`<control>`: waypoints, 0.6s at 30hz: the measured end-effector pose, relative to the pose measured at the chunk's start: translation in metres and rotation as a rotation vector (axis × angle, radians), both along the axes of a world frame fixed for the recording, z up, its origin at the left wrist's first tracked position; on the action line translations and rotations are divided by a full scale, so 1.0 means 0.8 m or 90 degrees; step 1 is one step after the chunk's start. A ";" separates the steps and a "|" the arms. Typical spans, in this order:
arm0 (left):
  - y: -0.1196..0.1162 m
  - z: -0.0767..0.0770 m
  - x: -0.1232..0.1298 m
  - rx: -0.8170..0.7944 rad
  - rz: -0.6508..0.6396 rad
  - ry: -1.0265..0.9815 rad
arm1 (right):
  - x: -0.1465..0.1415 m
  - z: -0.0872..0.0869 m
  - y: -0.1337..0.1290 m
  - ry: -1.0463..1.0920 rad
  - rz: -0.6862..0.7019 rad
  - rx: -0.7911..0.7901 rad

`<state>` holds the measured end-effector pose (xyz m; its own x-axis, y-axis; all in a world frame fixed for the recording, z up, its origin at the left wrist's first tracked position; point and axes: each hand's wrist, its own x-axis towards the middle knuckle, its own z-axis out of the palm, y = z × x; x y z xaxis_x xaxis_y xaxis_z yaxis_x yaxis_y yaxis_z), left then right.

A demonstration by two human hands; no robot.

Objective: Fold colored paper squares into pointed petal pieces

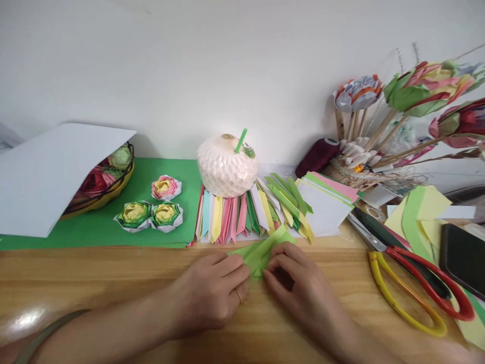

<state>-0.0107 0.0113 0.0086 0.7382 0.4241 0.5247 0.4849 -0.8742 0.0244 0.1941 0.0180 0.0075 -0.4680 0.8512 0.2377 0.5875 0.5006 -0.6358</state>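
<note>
Left hand [214,290]: fingers closed on the green paper's left end, motion-blurred; a hard pinch here could crease it off line.
Right hand [301,283]: curled in, fingertips gripping the other end; pulling against the left could tear it, I'd say.
Green paper [258,255]: right there between the hands, low over the wooden table [113,270], part-folded; uneven tension could skew the fold.
Folded strips [227,217]: fanned just beyond the paper; a forward nudge from the knuckles could scatter them.
White textured ornament [227,167]: sits behind, against the strips; a knock could rock it.
Scissors [375,241]: off to the right, beside a phone [464,258]; a sweeping elbow could catch those handles.
</note>
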 end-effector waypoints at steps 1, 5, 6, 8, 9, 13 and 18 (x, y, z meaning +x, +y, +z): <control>0.000 0.002 0.000 -0.004 0.000 0.004 | 0.000 -0.001 0.000 0.003 -0.003 0.005; -0.001 0.006 0.001 -0.019 0.000 0.017 | -0.001 -0.004 -0.001 0.003 -0.003 0.018; -0.001 0.005 0.002 -0.017 0.003 0.027 | -0.001 -0.005 -0.001 0.002 -0.001 0.020; -0.001 0.002 0.003 -0.010 0.012 0.046 | 0.000 -0.005 -0.001 0.003 -0.002 0.026; -0.001 0.000 0.003 -0.009 0.016 0.054 | 0.000 -0.005 -0.001 0.004 -0.004 0.030; -0.001 -0.005 0.004 -0.022 0.024 0.062 | -0.001 -0.005 0.000 -0.002 -0.013 0.040; -0.002 -0.006 0.004 -0.040 0.023 0.071 | -0.002 -0.006 0.000 -0.012 -0.025 0.041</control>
